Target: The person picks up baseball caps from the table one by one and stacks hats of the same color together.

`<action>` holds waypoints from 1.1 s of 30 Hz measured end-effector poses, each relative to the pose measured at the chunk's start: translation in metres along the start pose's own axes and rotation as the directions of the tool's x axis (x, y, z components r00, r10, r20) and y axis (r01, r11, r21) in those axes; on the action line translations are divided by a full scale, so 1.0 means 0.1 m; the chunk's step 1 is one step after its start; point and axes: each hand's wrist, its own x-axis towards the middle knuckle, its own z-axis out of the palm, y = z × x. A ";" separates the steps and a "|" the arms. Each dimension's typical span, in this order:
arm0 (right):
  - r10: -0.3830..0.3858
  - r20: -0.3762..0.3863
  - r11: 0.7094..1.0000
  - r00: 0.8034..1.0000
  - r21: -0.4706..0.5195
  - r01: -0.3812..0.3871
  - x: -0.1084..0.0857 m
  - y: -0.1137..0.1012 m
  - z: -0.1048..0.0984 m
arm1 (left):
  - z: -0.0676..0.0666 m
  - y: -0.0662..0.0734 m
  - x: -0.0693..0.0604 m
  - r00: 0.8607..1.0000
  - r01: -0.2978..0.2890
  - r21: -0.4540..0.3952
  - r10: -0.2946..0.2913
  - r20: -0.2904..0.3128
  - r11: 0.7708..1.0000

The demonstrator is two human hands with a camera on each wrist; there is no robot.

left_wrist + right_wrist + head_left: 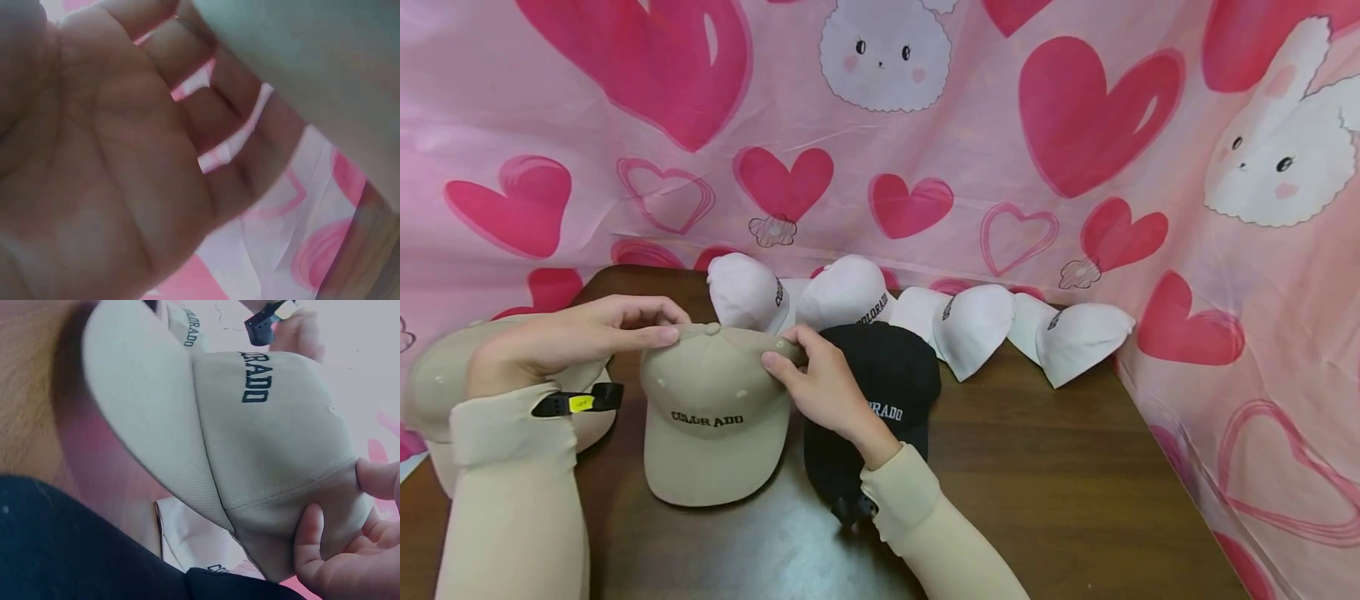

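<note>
Reads COLORADO on beige cloth cap (715, 387) and, by brown table's (1037, 492) far edge, white cloth cap (842, 292); RADO on black cloth cap (883, 362).

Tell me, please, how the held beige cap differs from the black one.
The beige cap has dark lettering, the black cap pale lettering. The left hand and right hand hold the beige cap, while the black cap rests on the table, partly hidden by the right hand. Both are brimmed.

Left hand (576, 340) and right hand (829, 390) apart, thumbs (658, 337) inward, forearms (516, 517) sleeved.
</note>
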 end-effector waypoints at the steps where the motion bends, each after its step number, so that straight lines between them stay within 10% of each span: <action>1: 0.005 -0.003 1.000 1.000 0.004 -0.005 0.00 0.00 0.01 | -0.01 -0.02 -0.01 1.000 0.004 0.008 -0.004 -0.003 1.000; 18: 0.098 0.022 0.995 0.995 0.010 -0.098 0.14 0.00 0.31 | -0.07 -0.20 -0.08 0.982 0.118 0.037 -0.111 -0.151 0.992; 33: 0.055 0.122 0.976 0.991 -0.218 -0.027 0.17 0.11 0.44 | -0.04 -0.32 -0.05 0.965 0.252 -0.114 -0.258 -0.042 0.961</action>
